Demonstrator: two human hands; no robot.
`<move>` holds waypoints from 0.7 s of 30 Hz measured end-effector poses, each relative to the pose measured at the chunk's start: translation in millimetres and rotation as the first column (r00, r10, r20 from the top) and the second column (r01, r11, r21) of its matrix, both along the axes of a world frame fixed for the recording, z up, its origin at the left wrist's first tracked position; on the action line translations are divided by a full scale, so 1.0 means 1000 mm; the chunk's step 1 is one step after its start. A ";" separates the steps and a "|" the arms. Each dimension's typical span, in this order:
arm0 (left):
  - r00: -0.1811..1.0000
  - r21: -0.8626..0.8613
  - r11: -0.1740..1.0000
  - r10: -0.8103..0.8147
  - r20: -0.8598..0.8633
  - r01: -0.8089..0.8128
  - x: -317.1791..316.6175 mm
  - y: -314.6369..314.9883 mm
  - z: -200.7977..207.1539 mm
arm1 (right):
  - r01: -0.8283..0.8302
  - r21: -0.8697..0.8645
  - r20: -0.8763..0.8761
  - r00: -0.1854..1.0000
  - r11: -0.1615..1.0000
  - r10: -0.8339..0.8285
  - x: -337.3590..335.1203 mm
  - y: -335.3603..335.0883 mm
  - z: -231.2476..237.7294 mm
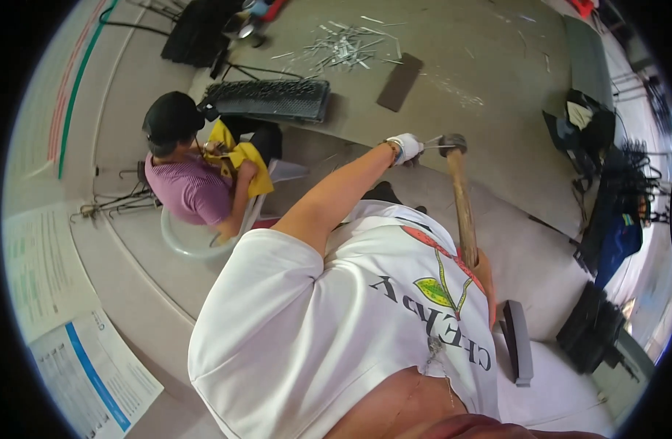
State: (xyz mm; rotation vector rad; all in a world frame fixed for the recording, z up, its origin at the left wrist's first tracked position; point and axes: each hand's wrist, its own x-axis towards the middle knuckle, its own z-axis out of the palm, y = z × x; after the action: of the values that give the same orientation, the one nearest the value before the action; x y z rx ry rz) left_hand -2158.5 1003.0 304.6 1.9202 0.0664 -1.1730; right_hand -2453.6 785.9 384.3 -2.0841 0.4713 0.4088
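My left hand (405, 148), in a white glove, reaches forward over the edge of the worktable. Its fingers are closed on a thin metal strip (432, 145), whose far end meets or lies under the head of a hammer (451, 143). The hammer has a dark, blunt head and a long, worn wooden handle running back toward my body. Near the handle's lower end is my right hand (484, 268), closed around it and partly hidden by my white shirt.
A pile of thin metal strips (347, 47) and a dark brown flat plate (399, 82) lie on the worktable (489, 66). To my left, a seated person (193, 175) handles yellow cloth (248, 164) beside a black textured tray (270, 99). Black hooked items (643, 175) hang at right.
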 end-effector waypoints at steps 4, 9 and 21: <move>0.998 0.006 1.000 -0.007 0.064 0.006 0.026 0.092 -0.033 | 0.086 0.015 -0.102 0.991 0.996 -0.084 -0.008 0.024 -0.014; 0.888 0.452 0.857 -0.388 0.247 0.248 0.118 0.244 -0.052 | 0.134 -0.039 -0.212 0.967 0.990 -0.140 -0.019 0.054 -0.012; 0.850 -0.238 0.829 0.432 -0.301 -0.506 0.091 0.221 -0.147 | 0.594 -0.225 -0.652 0.498 0.773 -0.572 -0.126 0.101 -0.078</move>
State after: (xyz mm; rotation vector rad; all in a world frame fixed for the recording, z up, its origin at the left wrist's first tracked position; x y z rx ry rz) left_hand -2067.7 1224.1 157.8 1.3705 0.4391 -0.9908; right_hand -2579.5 887.2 306.2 -1.5213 1.5732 0.7719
